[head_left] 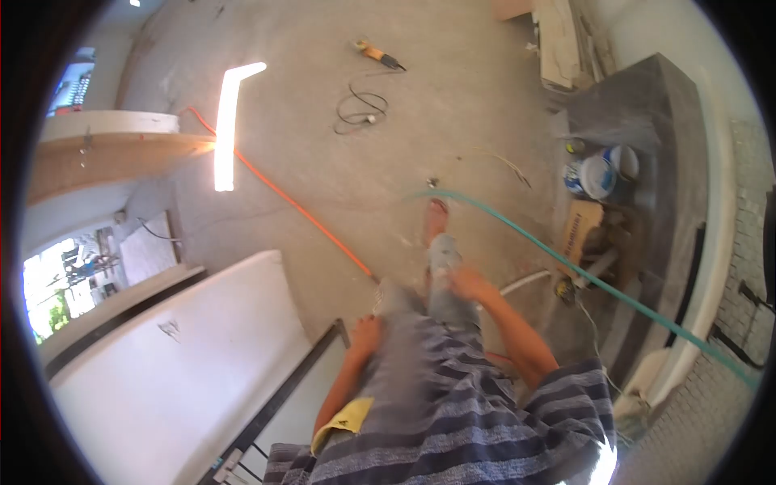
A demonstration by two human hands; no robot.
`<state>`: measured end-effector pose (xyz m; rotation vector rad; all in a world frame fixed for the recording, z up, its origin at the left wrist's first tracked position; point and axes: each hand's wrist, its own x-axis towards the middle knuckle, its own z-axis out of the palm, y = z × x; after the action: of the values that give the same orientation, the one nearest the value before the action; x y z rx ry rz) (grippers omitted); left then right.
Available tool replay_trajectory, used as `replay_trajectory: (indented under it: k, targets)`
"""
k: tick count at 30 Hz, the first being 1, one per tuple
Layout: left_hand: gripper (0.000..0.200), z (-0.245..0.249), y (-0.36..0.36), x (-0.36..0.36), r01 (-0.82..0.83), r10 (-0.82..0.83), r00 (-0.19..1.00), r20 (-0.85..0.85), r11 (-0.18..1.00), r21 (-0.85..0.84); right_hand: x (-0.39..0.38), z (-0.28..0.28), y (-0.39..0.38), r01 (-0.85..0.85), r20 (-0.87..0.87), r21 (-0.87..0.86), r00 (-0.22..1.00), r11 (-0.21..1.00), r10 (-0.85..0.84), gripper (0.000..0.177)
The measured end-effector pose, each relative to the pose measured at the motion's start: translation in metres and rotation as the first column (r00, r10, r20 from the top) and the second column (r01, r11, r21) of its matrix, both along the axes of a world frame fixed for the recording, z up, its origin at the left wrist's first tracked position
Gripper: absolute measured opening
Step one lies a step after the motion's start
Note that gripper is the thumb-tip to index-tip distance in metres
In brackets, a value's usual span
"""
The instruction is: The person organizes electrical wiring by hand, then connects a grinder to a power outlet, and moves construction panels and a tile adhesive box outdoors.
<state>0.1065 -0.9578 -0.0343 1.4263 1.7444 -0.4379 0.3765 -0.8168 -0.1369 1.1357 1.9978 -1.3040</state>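
Observation:
My left hand (368,333) is low beside my left thigh with its fingers curled closed. The end of an orange hose (303,212) and a thin pale coil (378,301) come down to it; what lies inside the fingers is hidden. My right hand (465,283) is over my right leg near the knee, smeared by motion, so its fingers do not show clearly. A yellow cloth (349,418) sits by my left forearm, against the striped shirt. One sandalled foot (436,217) is forward on the concrete floor, close to a teal hose (517,229).
Ahead lies a yellow angle grinder (376,55) with a looped black cord (362,111). White buckets (596,176) and a cardboard box (582,230) stand in a grey-walled recess at right. A white panel (186,356) and dark metal frame (279,396) are at left, below a glowing light (226,133).

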Motion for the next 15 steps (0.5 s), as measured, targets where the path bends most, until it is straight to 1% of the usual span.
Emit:
replay_trajectory:
  k: [1, 3, 4, 6, 9, 11, 12, 13, 14, 15]
  targets:
    - [0.028, -0.004, 0.012, -0.015, -0.022, 0.022, 0.998, -0.057, 1.000, 0.010, -0.007, -0.027, -0.008, 0.091, -0.001, -0.039, 0.996, 0.995, -0.091, 0.040]
    - [0.024, -0.010, 0.029, -0.033, -0.082, 0.086, 0.987, -0.133, 0.996, 0.034, -0.017, -0.010, -0.013, 0.157, 0.053, -0.041, 0.986, 0.987, -0.155, 0.037]
    - [0.023, -0.010, 0.047, -0.042, -0.029, 0.038, 0.994, -0.100, 0.995, 0.098, -0.019, 0.017, 0.000, 0.132, 0.098, 0.011, 0.986, 0.991, -0.133, 0.034]
    - [0.020, -0.002, 0.074, -0.067, 0.072, -0.063, 0.997, -0.050, 0.974, 0.216, -0.027, 0.031, 0.007, 0.189, -0.063, 0.071, 0.981, 0.979, -0.185, 0.028]
    - [0.020, -0.027, 0.092, -0.119, -0.045, 0.024, 0.993, 0.115, 0.981, 0.188, -0.061, 0.042, 0.024, 0.214, 0.072, 0.101, 0.972, 0.972, -0.222, 0.023]
    - [0.026, -0.018, 0.121, -0.154, -0.139, 0.097, 0.961, 0.258, 0.979, 0.148, -0.075, 0.031, 0.021, 0.422, -0.163, 0.265, 0.906, 0.867, -0.391, 0.020]
    - [0.035, -0.034, 0.119, -0.183, -0.142, 0.102, 0.953, 0.286, 0.982, 0.123, -0.083, 0.027, 0.022, 0.455, -0.072, 0.152, 0.891, 0.878, -0.449, 0.021]
    - [0.038, -0.055, 0.118, -0.217, -0.023, 0.025, 0.906, 0.422, 1.000, -0.010, -0.094, 0.021, 0.036, 0.512, 0.022, 0.059, 0.858, 0.857, -0.514, 0.022]
    - [0.041, -0.027, 0.147, -0.221, -0.017, 0.010, 0.892, 0.453, 1.000, 0.010, -0.103, 0.038, 0.058, 0.589, -0.052, 0.020, 0.807, 0.808, -0.588, 0.024]
    - [0.046, 0.016, 0.190, -0.219, 0.042, 0.021, 0.915, 0.402, 0.988, -0.147, -0.114, 0.068, 0.061, 0.657, -0.105, -0.047, 0.746, 0.752, -0.658, 0.026]
